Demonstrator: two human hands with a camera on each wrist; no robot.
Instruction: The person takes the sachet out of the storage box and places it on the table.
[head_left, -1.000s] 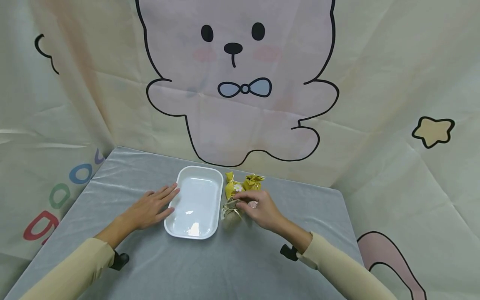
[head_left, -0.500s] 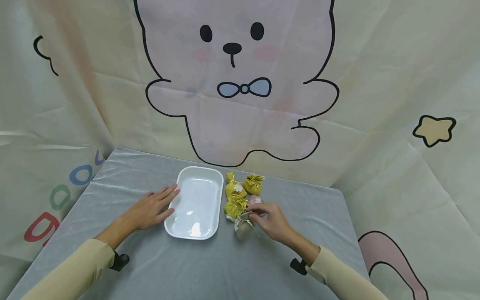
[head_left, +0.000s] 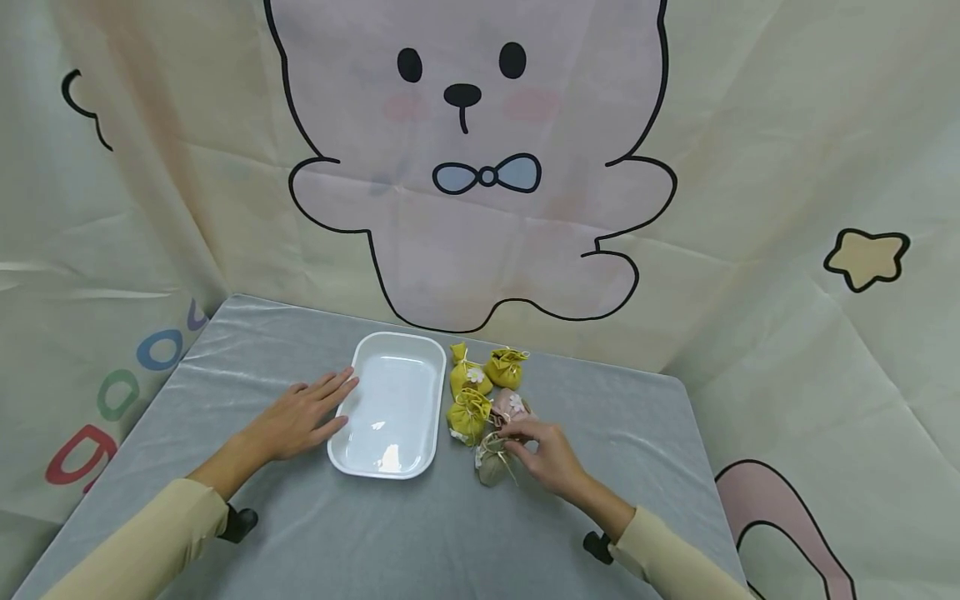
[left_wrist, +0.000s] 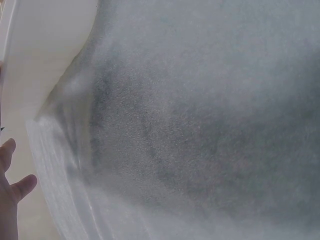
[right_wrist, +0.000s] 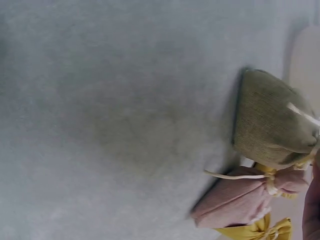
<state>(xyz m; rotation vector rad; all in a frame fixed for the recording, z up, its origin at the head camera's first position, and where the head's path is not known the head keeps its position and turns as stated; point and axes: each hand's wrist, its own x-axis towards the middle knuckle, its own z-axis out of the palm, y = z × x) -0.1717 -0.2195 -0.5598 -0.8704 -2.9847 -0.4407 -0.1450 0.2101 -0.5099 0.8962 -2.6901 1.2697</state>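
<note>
My right hand (head_left: 551, 458) pinches the gathered neck of an olive-green drawstring pouch (head_left: 491, 468), which is at the near end of a group of pouches. In the right wrist view this pouch (right_wrist: 270, 120) is beside a pink drawstring pouch (right_wrist: 235, 200), and only an edge of the hand shows. Behind the olive one, the pink pouch carries a white flower. My left hand (head_left: 300, 419) rests with its fingers extended on the left rim of a white rectangular tray (head_left: 393, 392). Part of that hand shows at the left wrist view's edge.
Three yellow pouches stand right of the tray: a near one (head_left: 468, 417), one with a flower (head_left: 467, 379) and one at the back right (head_left: 506, 368). A grey cloth (head_left: 300, 533) covers the table. A printed bear curtain (head_left: 480, 250) hangs behind.
The olive pouch has moved right and toward me in my right hand, from beside the tray to the near side of the pink pouch. The near yellow pouch has come into view. My left hand stays.
</note>
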